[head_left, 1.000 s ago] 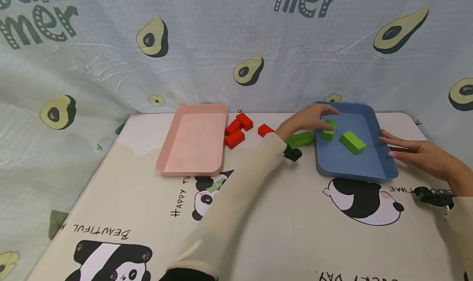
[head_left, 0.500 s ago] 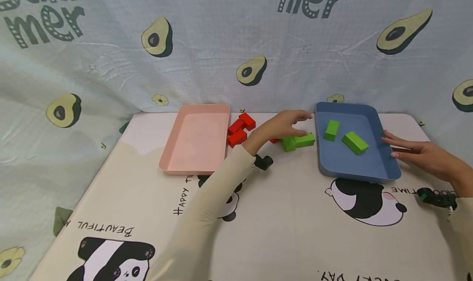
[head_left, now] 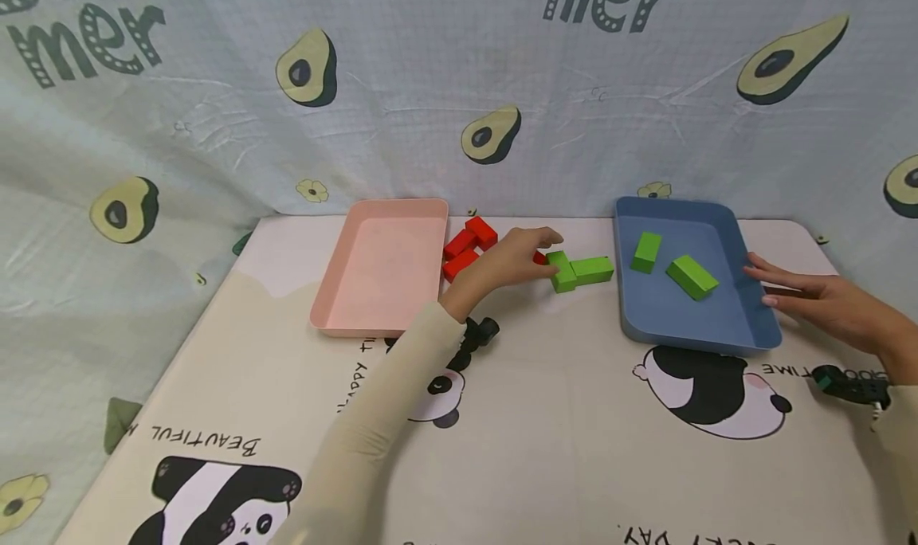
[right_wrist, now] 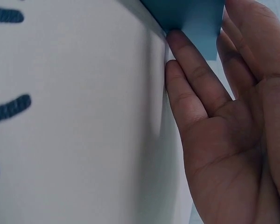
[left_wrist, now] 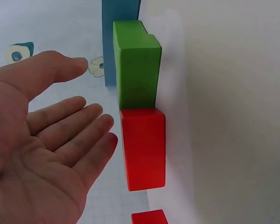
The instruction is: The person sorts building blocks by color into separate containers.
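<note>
My left hand reaches over the table with fingers spread and nothing in its grasp. Its fingertips hover around a green block, which lies against another green block. Behind the fingers a red block shows in part; the left wrist view has this red block beside a green one. My right hand rests straight fingers on the right wall of the blue tray. Inside that tray lie two green blocks, one upright-looking and one slanted.
A pink tray stands on the left. Several red blocks lie just right of it, partly behind the left hand. A cloth with avocado prints hangs behind the panda-printed table cover.
My left hand has moved left from over the blue tray to the green blocks on the table. The right hand stays at the tray's side.
</note>
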`<state>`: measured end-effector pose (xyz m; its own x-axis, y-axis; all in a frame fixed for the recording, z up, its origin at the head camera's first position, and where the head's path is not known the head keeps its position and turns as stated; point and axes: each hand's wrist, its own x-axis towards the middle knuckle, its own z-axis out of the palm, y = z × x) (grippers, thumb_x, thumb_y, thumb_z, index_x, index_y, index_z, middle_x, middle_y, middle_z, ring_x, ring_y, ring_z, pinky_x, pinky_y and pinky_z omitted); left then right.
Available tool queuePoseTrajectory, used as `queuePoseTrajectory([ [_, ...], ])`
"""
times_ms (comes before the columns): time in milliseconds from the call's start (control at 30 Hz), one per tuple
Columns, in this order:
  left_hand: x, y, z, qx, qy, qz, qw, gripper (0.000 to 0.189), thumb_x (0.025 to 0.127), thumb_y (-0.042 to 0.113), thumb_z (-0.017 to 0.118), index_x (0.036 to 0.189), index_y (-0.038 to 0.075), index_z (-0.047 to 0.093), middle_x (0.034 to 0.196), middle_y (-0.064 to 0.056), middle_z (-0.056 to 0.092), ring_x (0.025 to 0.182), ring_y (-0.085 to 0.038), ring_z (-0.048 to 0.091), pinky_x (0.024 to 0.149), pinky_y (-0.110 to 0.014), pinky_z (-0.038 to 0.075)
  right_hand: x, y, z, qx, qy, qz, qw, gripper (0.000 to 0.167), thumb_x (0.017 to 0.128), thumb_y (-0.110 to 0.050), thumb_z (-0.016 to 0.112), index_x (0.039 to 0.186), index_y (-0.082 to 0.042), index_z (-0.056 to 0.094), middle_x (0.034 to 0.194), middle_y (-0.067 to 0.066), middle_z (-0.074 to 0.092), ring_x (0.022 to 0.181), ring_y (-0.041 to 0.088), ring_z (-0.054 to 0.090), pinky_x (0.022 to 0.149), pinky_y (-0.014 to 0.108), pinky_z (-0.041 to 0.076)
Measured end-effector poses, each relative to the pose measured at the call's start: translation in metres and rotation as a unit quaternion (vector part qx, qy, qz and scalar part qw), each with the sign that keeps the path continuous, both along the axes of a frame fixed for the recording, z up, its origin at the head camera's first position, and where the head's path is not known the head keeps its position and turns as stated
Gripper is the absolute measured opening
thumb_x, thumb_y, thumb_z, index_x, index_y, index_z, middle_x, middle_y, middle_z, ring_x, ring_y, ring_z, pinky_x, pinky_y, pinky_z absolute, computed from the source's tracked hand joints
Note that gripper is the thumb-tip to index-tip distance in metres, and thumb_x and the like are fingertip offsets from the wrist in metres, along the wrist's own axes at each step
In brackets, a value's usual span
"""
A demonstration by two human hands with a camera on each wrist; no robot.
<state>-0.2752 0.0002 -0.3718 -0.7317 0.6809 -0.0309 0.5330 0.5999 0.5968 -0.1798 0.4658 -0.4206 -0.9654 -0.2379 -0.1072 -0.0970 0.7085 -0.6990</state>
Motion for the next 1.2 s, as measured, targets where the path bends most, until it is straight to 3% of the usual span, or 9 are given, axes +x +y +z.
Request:
queuePoseTrajectory([
  [267, 0.0, -0.001, -0.007, 0.016, -0.006, -0.004, 0.9999, 0.057, 0.096, 0.02, 0.072, 0.146, 0.002, 0.052, 0.143, -0.011, 0.059, 0.131, -0.023, 0.054, 0.107, -0.025, 0.047, -0.001, 0.002, -0.002, -0.01, 0.002, 0.007, 0.9999, 0.056, 0.107, -0.018, 0.055, 0.159, -0.015, 0.035, 0.164, -0.026, 0.008, 0.142, -0.016, 0.004, 0.096, -0.005, 0.021],
  [400, 0.0, 0.004, -0.011, 0.011, -0.009, 0.002, 0.9999, 0.061, 0.093, 0.023, 0.076, 0.145, 0.002, 0.053, 0.136, -0.009, 0.061, 0.12, -0.021, 0.056, 0.099, -0.021, 0.049, -0.001, 0.004, -0.004, -0.002, 0.001, 0.003, 1.0, 0.057, 0.107, -0.02, 0.054, 0.16, -0.017, 0.034, 0.164, -0.028, 0.007, 0.142, -0.016, 0.001, 0.095, -0.005, 0.021],
  [567, -0.001, 0.012, -0.015, -0.022, -0.002, 0.013, 0.9997, 0.067, 0.089, 0.029, 0.08, 0.144, 0.001, 0.054, 0.128, -0.008, 0.063, 0.106, -0.017, 0.054, 0.089, -0.018, 0.048, 0.0, 0.003, -0.005, -0.016, -0.006, 0.001, 0.9999, 0.056, 0.108, -0.019, 0.053, 0.16, -0.017, 0.033, 0.163, -0.028, 0.007, 0.142, -0.016, 0.0, 0.095, -0.006, 0.019],
  [800, 0.0, 0.023, -0.017, -0.077, 0.041, 0.037, 0.9955, 0.071, 0.085, 0.034, 0.084, 0.141, 0.001, 0.056, 0.125, -0.007, 0.065, 0.107, -0.017, 0.055, 0.089, -0.021, 0.047, 0.001, 0.002, -0.007, -0.007, -0.003, -0.01, 0.9999, 0.057, 0.108, -0.023, 0.053, 0.161, -0.021, 0.032, 0.165, -0.025, 0.005, 0.143, -0.015, -0.003, 0.098, -0.003, 0.012],
  [1067, 0.004, 0.03, -0.015, -0.102, 0.072, 0.06, 0.9904, 0.06, 0.086, 0.034, 0.083, 0.133, 0.005, 0.063, 0.119, -0.005, 0.066, 0.105, -0.018, 0.054, 0.085, -0.023, 0.045, 0.003, 0.002, -0.009, -0.03, 0.002, -0.009, 0.9995, 0.058, 0.107, -0.017, 0.055, 0.161, -0.018, 0.032, 0.165, -0.025, 0.006, 0.141, -0.018, 0.002, 0.117, 0.015, 0.003],
  [1200, 0.005, 0.029, -0.017, -0.083, 0.069, 0.061, 0.9923, 0.061, 0.086, 0.031, 0.084, 0.136, 0.005, 0.061, 0.127, -0.007, 0.063, 0.112, -0.02, 0.053, 0.089, -0.025, 0.047, 0.001, 0.0, -0.008, -0.022, 0.013, -0.011, 0.9996, 0.061, 0.104, -0.018, 0.06, 0.16, -0.017, 0.034, 0.165, -0.025, 0.008, 0.138, -0.021, 0.006, 0.126, 0.049, -0.002],
])
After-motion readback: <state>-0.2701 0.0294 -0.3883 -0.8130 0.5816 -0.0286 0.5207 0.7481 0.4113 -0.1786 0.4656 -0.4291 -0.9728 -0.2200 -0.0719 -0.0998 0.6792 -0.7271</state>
